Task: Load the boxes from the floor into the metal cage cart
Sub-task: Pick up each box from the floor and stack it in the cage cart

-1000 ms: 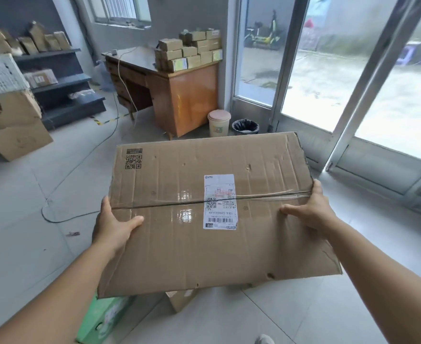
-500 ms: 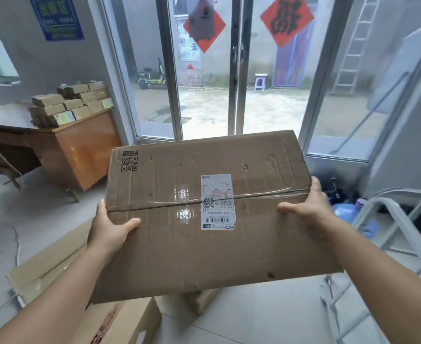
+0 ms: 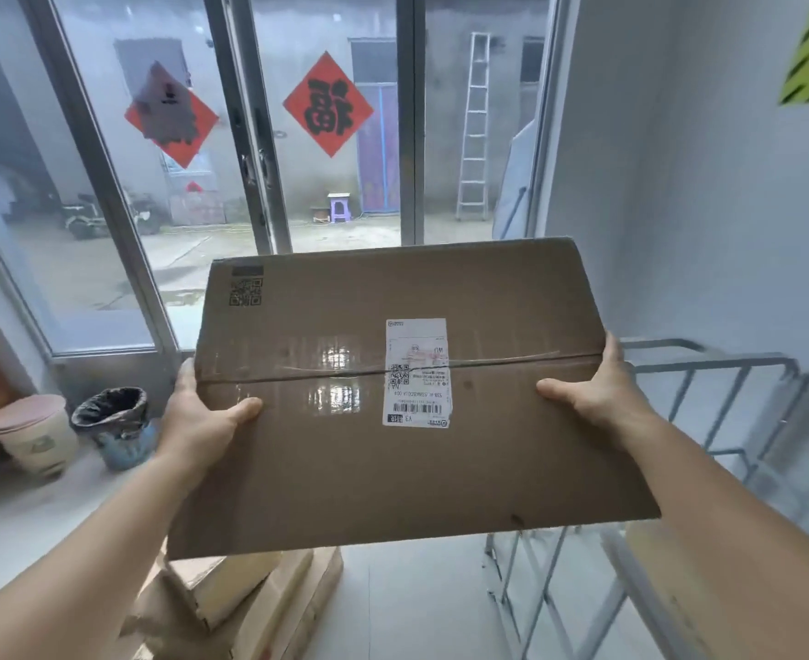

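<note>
I carry a large flat cardboard box with a white shipping label and a taped centre seam, level in front of me above the floor. My left hand grips its left edge, thumb on top. My right hand grips its right edge the same way. The metal cage cart with grey tube rails stands to the right, partly hidden by the box and my right arm. More cardboard boxes lie on the floor below the carried box.
Glass sliding doors with red paper squares fill the wall ahead. A pink-lidded bin and a black-lined bin stand at the left by the door. A white wall rises behind the cart.
My view has swung right with the box held the same way. The wooden desk has left the view, and the doors and more of the cage cart have come into view.
</note>
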A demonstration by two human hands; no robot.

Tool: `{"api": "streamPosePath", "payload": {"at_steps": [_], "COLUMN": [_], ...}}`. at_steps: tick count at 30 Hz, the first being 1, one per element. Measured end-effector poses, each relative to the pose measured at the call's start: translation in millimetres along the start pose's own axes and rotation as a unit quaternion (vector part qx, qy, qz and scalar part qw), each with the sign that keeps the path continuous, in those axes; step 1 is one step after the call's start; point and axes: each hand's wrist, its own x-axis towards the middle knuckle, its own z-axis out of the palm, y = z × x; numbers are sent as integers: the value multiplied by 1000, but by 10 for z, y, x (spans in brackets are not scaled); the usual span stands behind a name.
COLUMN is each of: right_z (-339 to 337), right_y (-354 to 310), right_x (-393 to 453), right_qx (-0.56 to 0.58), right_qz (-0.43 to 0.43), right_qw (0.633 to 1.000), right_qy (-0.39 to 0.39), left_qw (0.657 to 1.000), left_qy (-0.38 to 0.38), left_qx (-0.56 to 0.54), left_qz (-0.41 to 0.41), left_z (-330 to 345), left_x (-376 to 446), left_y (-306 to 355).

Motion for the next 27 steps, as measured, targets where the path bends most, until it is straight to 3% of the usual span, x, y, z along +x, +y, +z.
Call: {"api": "streamPosePath", "payload": {"at_steps": [15,27], "right_z": [-1808,-2467], "right_y": [1206,2141], "right_x": [231,21], "right_qx": [33,64], "right_qz": [111,254], "right_qw": [978,923], "right_qy": [175,283], "left_qw": [977,926], "left_qy": [-177,-314], "left_qx": [-21,18], "left_qz": [115,210], "left_z": [2147,3863], "left_x": [-185,-408], "left_y": [1517,2405]}}
